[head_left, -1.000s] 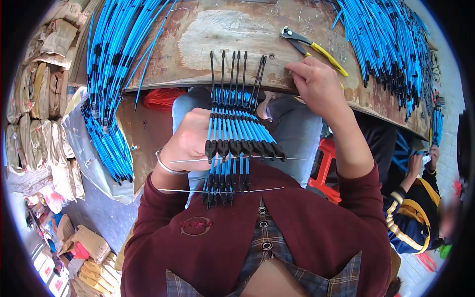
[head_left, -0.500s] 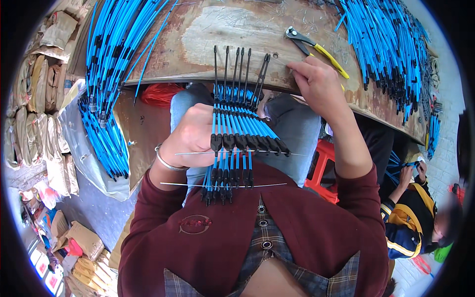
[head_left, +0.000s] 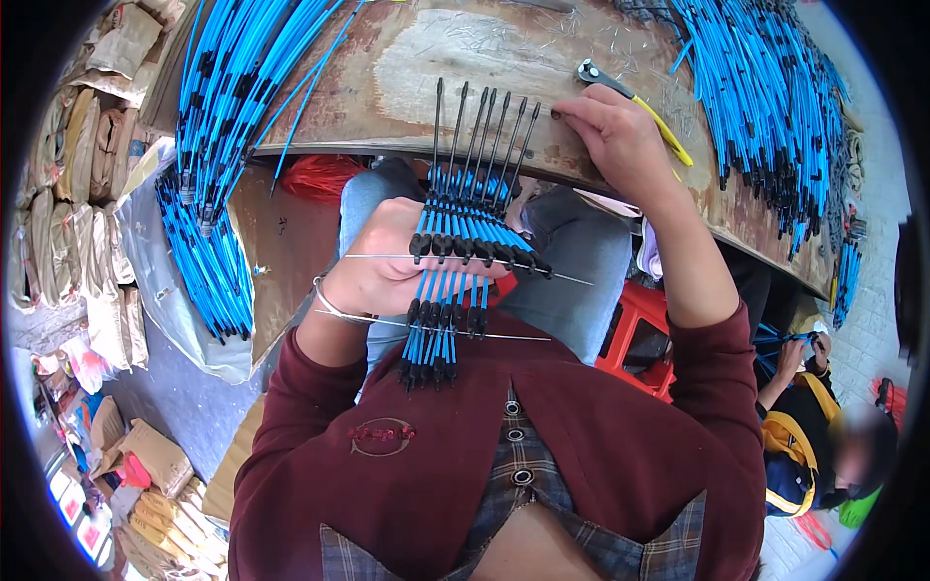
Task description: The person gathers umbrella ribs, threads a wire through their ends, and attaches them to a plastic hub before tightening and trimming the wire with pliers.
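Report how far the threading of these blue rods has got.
Done: about ten blue rods sit in a row across two thin wires. In hand: left hand holds that row; right hand rests on the bench. Left: big heaps of loose rods.

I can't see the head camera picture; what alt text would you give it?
A person's left hand holds a row of blue and black rods threaded on thin wires, while the right hand rests on a worn wooden table beside yellow-handled pliers.

right hand (head_left: 620, 136) | slid left along table edge, beside rod tips (head_left: 484, 107)
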Available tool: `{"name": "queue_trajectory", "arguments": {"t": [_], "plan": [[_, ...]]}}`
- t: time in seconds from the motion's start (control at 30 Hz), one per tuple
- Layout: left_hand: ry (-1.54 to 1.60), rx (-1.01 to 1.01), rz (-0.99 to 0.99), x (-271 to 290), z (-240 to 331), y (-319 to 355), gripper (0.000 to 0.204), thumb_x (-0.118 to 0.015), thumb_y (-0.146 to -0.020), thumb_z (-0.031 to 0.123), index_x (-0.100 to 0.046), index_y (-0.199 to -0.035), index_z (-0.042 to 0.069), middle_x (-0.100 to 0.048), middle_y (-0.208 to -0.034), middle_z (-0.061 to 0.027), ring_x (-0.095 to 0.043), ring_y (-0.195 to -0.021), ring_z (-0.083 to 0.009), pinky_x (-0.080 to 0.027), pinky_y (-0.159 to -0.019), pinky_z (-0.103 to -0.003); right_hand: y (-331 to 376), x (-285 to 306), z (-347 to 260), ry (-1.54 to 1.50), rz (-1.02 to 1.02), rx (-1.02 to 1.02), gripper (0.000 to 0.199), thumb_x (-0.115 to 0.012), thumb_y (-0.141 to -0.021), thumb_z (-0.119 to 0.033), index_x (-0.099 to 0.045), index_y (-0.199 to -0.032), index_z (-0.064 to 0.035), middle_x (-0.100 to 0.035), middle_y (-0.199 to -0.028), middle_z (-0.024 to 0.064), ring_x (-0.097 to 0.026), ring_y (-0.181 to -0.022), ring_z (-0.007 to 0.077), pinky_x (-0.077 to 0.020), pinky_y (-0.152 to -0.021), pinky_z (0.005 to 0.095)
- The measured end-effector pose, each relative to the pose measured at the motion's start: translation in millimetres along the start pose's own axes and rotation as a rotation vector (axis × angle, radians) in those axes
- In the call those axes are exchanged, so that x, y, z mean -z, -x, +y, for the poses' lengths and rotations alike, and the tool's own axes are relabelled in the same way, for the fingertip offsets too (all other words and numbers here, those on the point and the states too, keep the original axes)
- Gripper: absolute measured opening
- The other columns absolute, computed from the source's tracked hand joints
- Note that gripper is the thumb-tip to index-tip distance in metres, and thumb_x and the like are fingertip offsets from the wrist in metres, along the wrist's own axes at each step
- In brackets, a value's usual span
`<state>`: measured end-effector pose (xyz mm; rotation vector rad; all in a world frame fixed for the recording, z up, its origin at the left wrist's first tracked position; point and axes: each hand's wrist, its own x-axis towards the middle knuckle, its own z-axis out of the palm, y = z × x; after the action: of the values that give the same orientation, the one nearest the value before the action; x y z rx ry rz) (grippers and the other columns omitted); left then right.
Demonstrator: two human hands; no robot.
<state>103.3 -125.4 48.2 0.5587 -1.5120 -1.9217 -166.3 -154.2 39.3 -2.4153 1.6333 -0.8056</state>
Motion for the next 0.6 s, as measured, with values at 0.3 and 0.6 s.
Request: {"name": "queue_trajectory", "arguments": {"t": [0.3,0.6], "plan": [[0.056,-0.051,-0.032,4.0,-4.5,-3.1,0.005,-0.063,-0.078,0.006,-0.059,-0.076,0.005,-0.066,-0.077,-0.0079,-0.066,-0.068,-0.0220,-0.052,-0.059,-0.028,-13.5,-3.4,-3.7,0.004,-0.026,0.040,0.011,-0.059,-0.078,-0.005,-0.063,-0.088,-0.0028,-0.057,-0.074,0.0125,-0.057,-0.070,0.0297,-0.0461,-0.063,0.0350],[0.087,0.030,-0.033,7.0,-9.5,-2.1,0.006,-0.064,-0.076,0.004,-0.058,-0.077,0.006,-0.065,-0.077,-0.0065,-0.066,-0.071,-0.0217,-0.053,-0.061,-0.029,-20.5,-7.5,-3.1,0.016,-0.037,0.067,0.013,-0.058,-0.077,-0.005,-0.063,-0.089,-0.0032,-0.058,-0.075,0.0132,-0.058,-0.071,0.0312,-0.0465,-0.064,0.0357]]}}
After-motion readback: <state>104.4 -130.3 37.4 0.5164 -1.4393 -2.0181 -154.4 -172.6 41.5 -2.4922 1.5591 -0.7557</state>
